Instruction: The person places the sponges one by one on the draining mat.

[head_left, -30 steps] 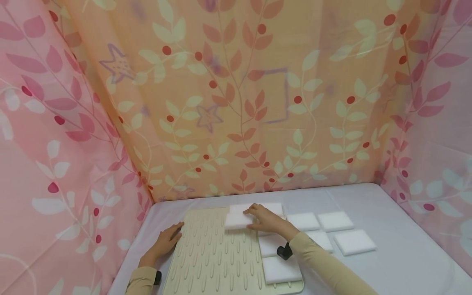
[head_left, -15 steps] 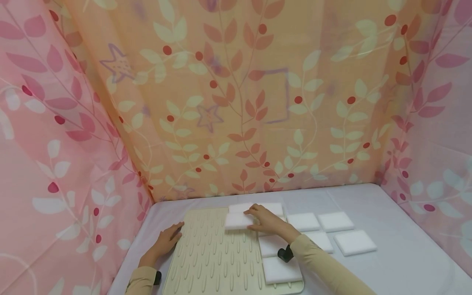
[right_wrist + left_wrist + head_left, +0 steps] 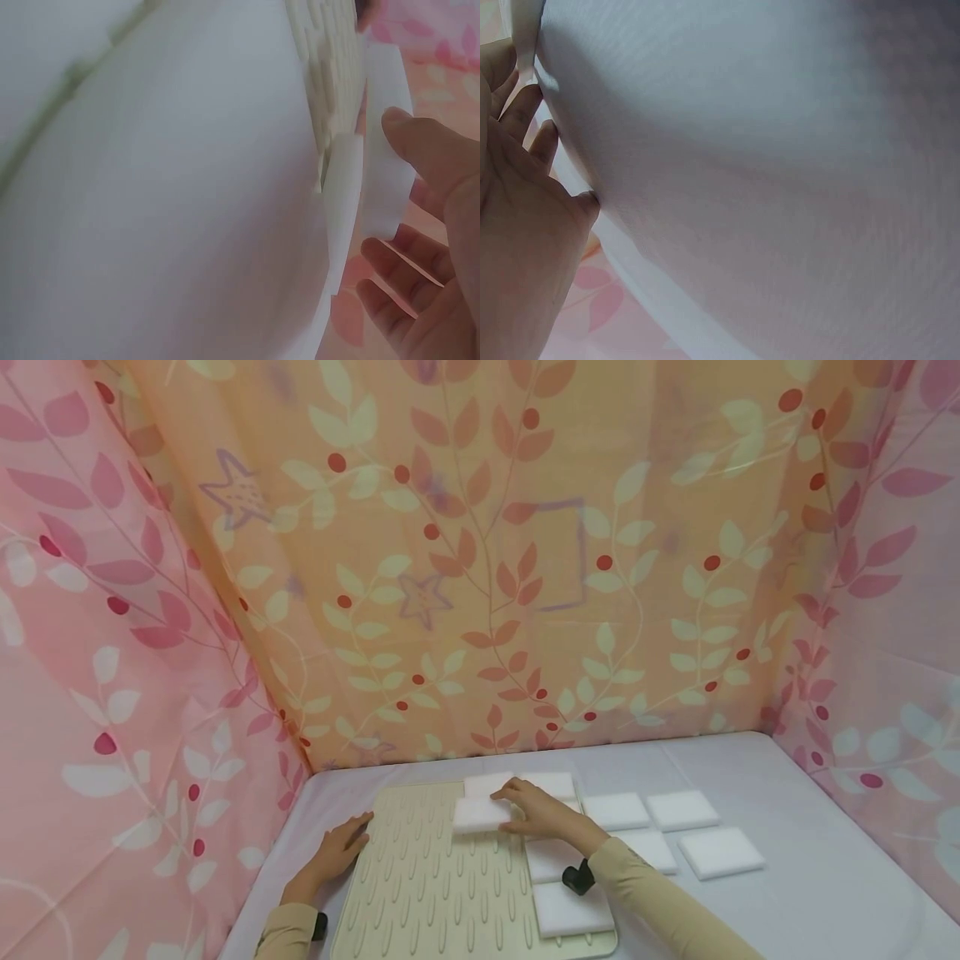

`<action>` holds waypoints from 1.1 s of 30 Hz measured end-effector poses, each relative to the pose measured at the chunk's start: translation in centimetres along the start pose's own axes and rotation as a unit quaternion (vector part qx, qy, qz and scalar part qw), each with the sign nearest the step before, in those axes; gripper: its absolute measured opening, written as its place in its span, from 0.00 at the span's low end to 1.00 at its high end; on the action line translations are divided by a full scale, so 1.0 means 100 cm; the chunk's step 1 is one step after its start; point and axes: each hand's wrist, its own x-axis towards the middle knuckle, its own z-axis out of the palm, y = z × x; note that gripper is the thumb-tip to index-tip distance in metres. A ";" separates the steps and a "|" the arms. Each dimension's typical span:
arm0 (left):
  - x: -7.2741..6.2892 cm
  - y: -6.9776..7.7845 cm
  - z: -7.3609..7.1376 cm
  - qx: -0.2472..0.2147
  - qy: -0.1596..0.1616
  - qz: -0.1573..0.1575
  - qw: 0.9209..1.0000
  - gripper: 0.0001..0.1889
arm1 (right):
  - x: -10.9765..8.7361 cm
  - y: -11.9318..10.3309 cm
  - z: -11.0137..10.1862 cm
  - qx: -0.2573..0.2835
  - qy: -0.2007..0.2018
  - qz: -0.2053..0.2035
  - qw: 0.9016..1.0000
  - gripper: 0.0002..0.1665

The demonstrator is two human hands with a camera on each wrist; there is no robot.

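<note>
A white sponge block (image 3: 482, 815) is held by my right hand (image 3: 543, 812) over the back part of a beige mat with raised oval ridges (image 3: 427, 877). In the right wrist view the thumb (image 3: 397, 124) presses one broad side of the held sponge (image 3: 386, 187), with fingers partly hidden behind it. My left hand (image 3: 339, 850) rests at the mat's left edge, fingers extended. The left wrist view shows that hand (image 3: 525, 172) beside a pale surface. White sponges lie along the mat's back (image 3: 551, 785) and right side (image 3: 573, 910).
Right of the mat, several more white sponges (image 3: 682, 810) lie on the white-covered table (image 3: 810, 827), one of them (image 3: 722, 852) farthest right. Leaf-patterned curtains (image 3: 480, 568) close in the back and both sides.
The held sponge has shifted slightly left and toward the front with my right hand. My left hand stays in nearly the same place.
</note>
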 end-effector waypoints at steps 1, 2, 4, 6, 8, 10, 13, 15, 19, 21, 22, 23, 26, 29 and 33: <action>0.000 0.000 0.000 0.000 0.000 0.000 1.000 0.23 | 0.000 0.000 0.000 0.000 -0.002 0.000 1.000 0.29; 0.000 0.000 0.000 -0.001 0.000 0.000 1.000 0.23 | 0.000 0.000 0.001 -0.001 -0.004 0.000 1.000 0.29; 0.000 0.000 0.000 -0.004 0.001 -0.001 1.000 0.23 | 0.000 0.000 0.001 -0.002 -0.009 0.004 1.000 0.30; 0.000 0.000 0.000 -0.006 0.000 -0.001 1.000 0.23 | -0.001 -0.001 0.002 0.000 -0.013 0.005 1.000 0.30; 0.000 0.000 0.000 -0.007 0.000 -0.001 1.000 0.23 | -0.002 -0.001 0.001 0.001 -0.016 0.003 1.000 0.30; 0.000 -0.001 0.000 -0.006 0.001 0.000 1.000 0.23 | -0.003 -0.001 0.001 0.000 -0.017 -0.001 1.000 0.30; 0.001 -0.002 0.000 -0.004 0.005 0.004 1.000 0.23 | -0.004 -0.001 0.001 -0.006 -0.018 0.002 1.000 0.30; 0.001 -0.002 0.000 -0.004 0.006 0.005 1.000 0.23 | -0.004 -0.001 0.001 -0.010 -0.020 0.011 1.000 0.30; 0.001 -0.002 0.000 -0.007 0.005 0.007 1.000 0.23 | -0.003 -0.003 0.003 -0.021 -0.025 0.027 0.999 0.30; 0.001 -0.001 0.000 -0.008 0.003 0.006 1.000 0.23 | -0.003 -0.003 0.005 -0.032 -0.025 0.028 0.999 0.31; 0.001 -0.001 0.000 -0.007 0.002 0.007 1.000 0.23 | -0.002 -0.002 0.005 -0.041 -0.024 0.029 0.998 0.31; 0.000 -0.001 0.000 -0.006 0.003 0.008 1.000 0.23 | -0.002 -0.002 0.007 -0.049 -0.023 0.031 0.998 0.31; 0.000 -0.002 0.001 -0.003 0.003 0.010 1.000 0.23 | -0.002 -0.001 0.008 -0.076 -0.017 0.028 0.997 0.31; -0.001 -0.001 0.001 -0.004 0.005 0.012 1.000 0.23 | -0.002 -0.001 0.009 -0.092 -0.015 0.028 0.995 0.31; -0.001 0.002 -0.001 -0.006 0.007 0.010 1.000 0.23 | -0.002 -0.002 0.009 -0.096 -0.014 0.030 0.995 0.31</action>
